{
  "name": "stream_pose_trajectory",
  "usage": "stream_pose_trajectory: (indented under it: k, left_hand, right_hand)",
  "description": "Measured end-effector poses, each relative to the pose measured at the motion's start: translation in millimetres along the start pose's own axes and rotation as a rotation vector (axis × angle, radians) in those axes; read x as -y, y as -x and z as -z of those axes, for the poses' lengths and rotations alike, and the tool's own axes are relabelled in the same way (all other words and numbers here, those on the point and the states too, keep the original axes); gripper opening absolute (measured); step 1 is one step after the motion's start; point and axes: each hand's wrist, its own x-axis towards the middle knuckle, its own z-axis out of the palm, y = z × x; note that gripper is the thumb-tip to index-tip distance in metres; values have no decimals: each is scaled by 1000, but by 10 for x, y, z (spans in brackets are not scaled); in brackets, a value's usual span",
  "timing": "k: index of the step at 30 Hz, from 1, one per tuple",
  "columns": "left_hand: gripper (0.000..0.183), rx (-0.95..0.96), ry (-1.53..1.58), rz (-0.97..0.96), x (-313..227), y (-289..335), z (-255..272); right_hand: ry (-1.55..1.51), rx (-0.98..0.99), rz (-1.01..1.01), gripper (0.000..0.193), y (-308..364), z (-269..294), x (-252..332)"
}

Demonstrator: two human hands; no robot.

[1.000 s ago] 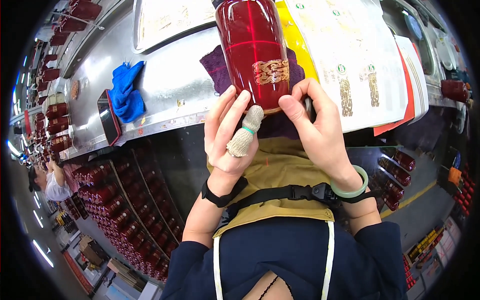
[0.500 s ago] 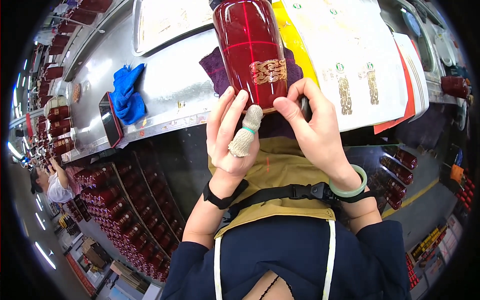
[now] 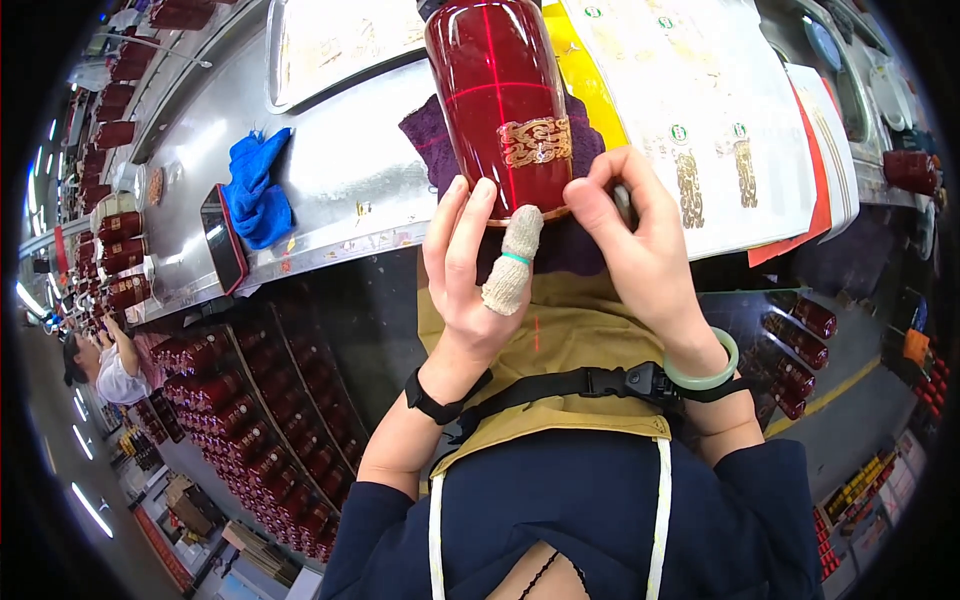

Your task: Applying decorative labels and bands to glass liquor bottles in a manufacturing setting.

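Bottle (image 3: 503,105) barely shifted, hands same | L hand (image 3: 470,265) steadies base; R hand (image 3: 635,235) pinches small tool | near bench's front edge | press decal flat, keep level.

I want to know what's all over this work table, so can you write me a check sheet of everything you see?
Surface: shiny metal worktable, lit by glare.
Job's things: glossy red bottle with a gold patterned band, lying over a purple cloth; sheets of gold decals beside it.
Clutter: blue rag, dark phone, metal tray.
Hands: left hand touches the bottle's base, thumb in a cloth cot; right hand pinches at the base rim, holding a small tool, kind unclear.
Cables: nothing seen.
Surroundings: rows of red bottles below the table, another person at far left.
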Motion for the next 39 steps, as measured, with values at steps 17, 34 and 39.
stream_pose_trajectory:
  k: [17, 34, 39]
  left_hand:
    - [75, 117, -19, 178, -217, -148, 70]
    - [69, 144, 12, 30, 186, -301, 114]
    - [69, 178, 222, 227, 289, -199, 151]
  right_hand:
    - [-208, -155, 95, 19, 33, 258, -54]
    - [-62, -136, 193, 11, 90, -23, -147]
    - [-69, -127, 199, 12, 95, -36, -112]
